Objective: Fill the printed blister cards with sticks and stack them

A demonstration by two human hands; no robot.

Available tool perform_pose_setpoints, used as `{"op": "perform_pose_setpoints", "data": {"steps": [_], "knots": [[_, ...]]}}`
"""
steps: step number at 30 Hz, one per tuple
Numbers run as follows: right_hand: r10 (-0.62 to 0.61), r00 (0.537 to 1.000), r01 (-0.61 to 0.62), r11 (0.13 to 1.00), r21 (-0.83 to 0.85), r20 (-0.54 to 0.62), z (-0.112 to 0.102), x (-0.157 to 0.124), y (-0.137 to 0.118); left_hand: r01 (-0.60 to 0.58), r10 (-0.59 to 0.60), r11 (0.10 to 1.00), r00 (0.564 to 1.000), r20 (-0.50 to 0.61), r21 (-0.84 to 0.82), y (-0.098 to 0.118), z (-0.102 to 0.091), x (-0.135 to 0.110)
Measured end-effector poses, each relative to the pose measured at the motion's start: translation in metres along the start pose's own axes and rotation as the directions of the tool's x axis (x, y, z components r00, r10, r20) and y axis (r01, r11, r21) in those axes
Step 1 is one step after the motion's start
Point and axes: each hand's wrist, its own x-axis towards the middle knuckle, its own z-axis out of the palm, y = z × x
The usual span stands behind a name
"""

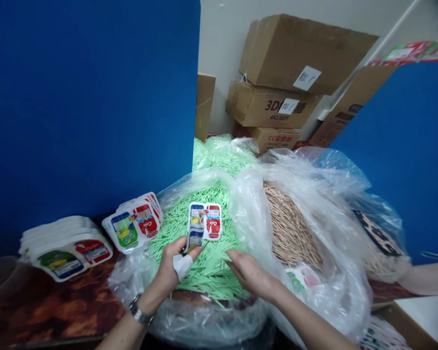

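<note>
My left hand (177,262), with white tape on it and a watch on the wrist, pinches a peeled-up, blue-printed flap of a two-part candy packet (213,222). The packet rests on a heap of thin light green candy sticks (182,214) in an open clear plastic bag. To the right, my right hand (250,274) is low over the same heap, its fingers drawn together. A green stick tip shows at its fingertips; how many it holds is hidden.
Stacked packets (67,248) and a fanned pile of packets (135,221) lie at left. Brown sticks (294,226) fill another bag at right. Cardboard boxes (306,53) rise behind, between blue partitions (91,97). Another person's arm (428,279) reaches in at far right.
</note>
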Motion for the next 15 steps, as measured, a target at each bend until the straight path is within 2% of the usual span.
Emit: {"op": "perform_pose_setpoints", "data": {"steps": [1, 3, 5, 7, 9, 10, 11, 13, 15], "knots": [[0.021, 0.999, -0.016, 0.988, 0.156, -0.028, -0.005, -0.001, -0.001, -0.011, 0.011, 1.000, 1.000, 0.010, 0.017, 0.002, 0.000, 0.000], [0.066, 0.996, -0.035, 0.896, 0.442, -0.053, -0.015, -0.001, -0.007, -0.033, 0.031, 0.997, 0.999, 0.039, 0.072, 0.005, 0.001, -0.001], [0.117, 0.989, -0.022, 0.724, 0.689, -0.091, -0.024, 0.001, -0.017, -0.078, 0.072, 0.986, 0.996, 0.048, 0.149, 0.007, 0.003, -0.003], [0.214, 0.959, 0.057, 0.491, 0.869, -0.184, -0.033, 0.006, -0.030, -0.155, 0.143, 0.962, 0.987, 0.069, 0.225, 0.008, 0.007, -0.005], [0.310, 0.904, 0.202, 0.301, 0.932, -0.296, -0.043, 0.011, -0.045, -0.247, 0.228, 0.929, 0.969, 0.099, 0.274, 0.009, 0.012, -0.008], [0.318, 0.887, 0.262, 0.253, 0.932, -0.335, -0.047, 0.013, -0.052, -0.292, 0.270, 0.912, 0.956, 0.115, 0.288, 0.010, 0.014, -0.009], [0.296, 0.885, 0.299, 0.234, 0.925, -0.360, -0.051, 0.015, -0.058, -0.330, 0.306, 0.896, 0.944, 0.127, 0.296, 0.010, 0.016, -0.010], [0.215, 0.903, 0.316, 0.254, 0.914, -0.372, -0.056, 0.014, -0.064, -0.374, 0.350, 0.875, 0.927, 0.132, 0.308, 0.009, 0.018, -0.011], [0.171, 0.911, 0.294, 0.368, 0.882, -0.375, -0.058, 0.010, -0.065, -0.376, 0.358, 0.871, 0.926, 0.116, 0.315, 0.007, 0.017, -0.011]]}}
